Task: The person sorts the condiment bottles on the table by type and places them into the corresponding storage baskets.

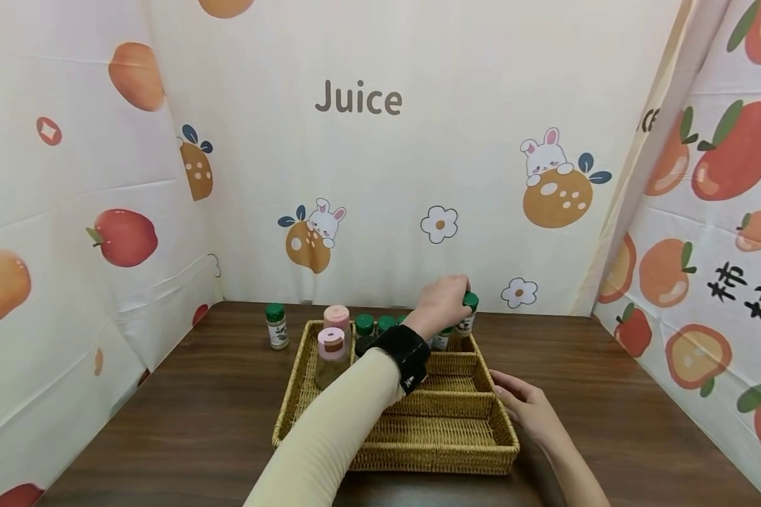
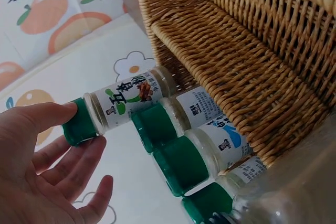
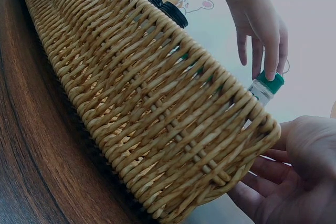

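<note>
My left hand (image 1: 440, 304) reaches across to the back right of the wicker basket (image 1: 444, 459). Its thumb and fingers pinch the green cap of a spice jar (image 2: 128, 97), whose base is at the end of the back compartment. Beside that jar, several more green-capped spice jars (image 2: 189, 163) stand in a row; my wrist hides part of them in the head view. My right hand (image 1: 533, 415) rests against the basket's right side, its fingers extended along the wicker wall in the right wrist view.
Two pink-lidded jars (image 1: 332, 341) stand in the basket's left part. Outside it, another green-capped jar (image 1: 277, 327) is on the brown table (image 1: 184, 415). Low wicker dividers (image 1: 444, 403) split the basket. A printed cloth (image 1: 380, 162) hangs behind.
</note>
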